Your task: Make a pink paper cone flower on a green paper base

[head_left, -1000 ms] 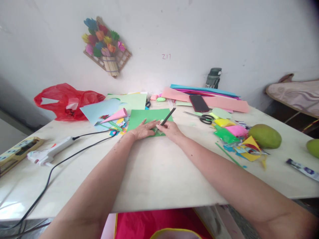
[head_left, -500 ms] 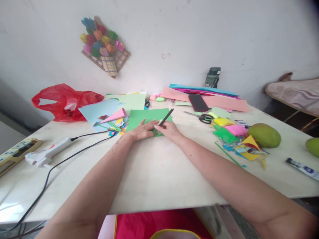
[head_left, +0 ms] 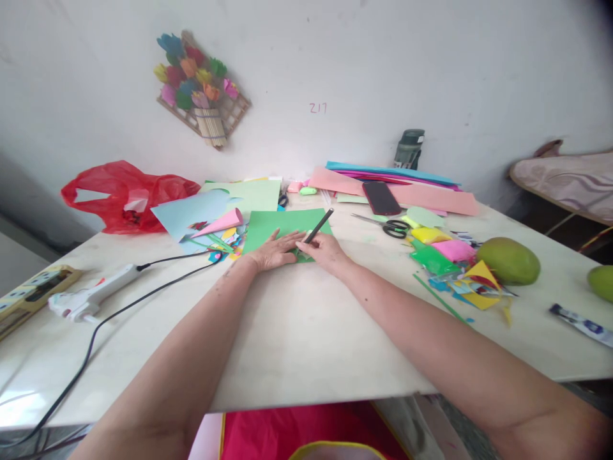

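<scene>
A green sheet of paper (head_left: 287,220) lies on the white table in front of me. Across its lower left part, my left hand (head_left: 275,251) rests flat with the fingers spread. My right hand (head_left: 328,251) pinches a dark pencil-like stick (head_left: 320,225), which tilts up to the right over the sheet. Its lower tip is hidden by my fingers. Something small and pale shows between the two hands, too covered to identify. To the left of the sheet lies a pink paper cone (head_left: 226,221) among colourful scraps.
On the left are a white glue gun (head_left: 98,295), its black cord (head_left: 89,358), a power strip (head_left: 36,295) and a red plastic bag (head_left: 124,198). Scissors (head_left: 390,226), a phone (head_left: 381,197), coloured clay packs (head_left: 440,246) and a green mango-like fruit (head_left: 508,260) lie to the right.
</scene>
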Available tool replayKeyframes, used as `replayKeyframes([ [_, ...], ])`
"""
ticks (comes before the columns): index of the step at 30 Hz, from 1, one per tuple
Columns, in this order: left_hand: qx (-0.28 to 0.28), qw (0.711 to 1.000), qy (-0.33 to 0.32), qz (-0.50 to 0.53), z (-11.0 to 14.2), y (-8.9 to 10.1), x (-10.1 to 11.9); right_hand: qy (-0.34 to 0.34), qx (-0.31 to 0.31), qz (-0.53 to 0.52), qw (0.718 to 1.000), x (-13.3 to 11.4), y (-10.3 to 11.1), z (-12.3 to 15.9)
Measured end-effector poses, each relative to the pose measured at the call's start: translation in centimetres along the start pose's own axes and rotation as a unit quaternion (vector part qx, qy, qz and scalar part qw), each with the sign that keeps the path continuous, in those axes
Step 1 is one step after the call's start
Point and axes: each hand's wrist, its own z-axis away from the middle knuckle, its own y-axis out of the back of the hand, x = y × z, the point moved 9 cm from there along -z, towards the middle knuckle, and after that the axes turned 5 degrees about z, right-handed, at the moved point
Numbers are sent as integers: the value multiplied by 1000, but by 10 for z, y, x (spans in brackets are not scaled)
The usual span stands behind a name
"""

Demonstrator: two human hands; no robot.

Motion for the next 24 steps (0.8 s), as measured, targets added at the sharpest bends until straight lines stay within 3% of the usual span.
replayKeyframes([
  [24, 2, 1000, -2, 7, 1, 0, 0, -7, 18, -5, 1000, 2, 3, 0],
])
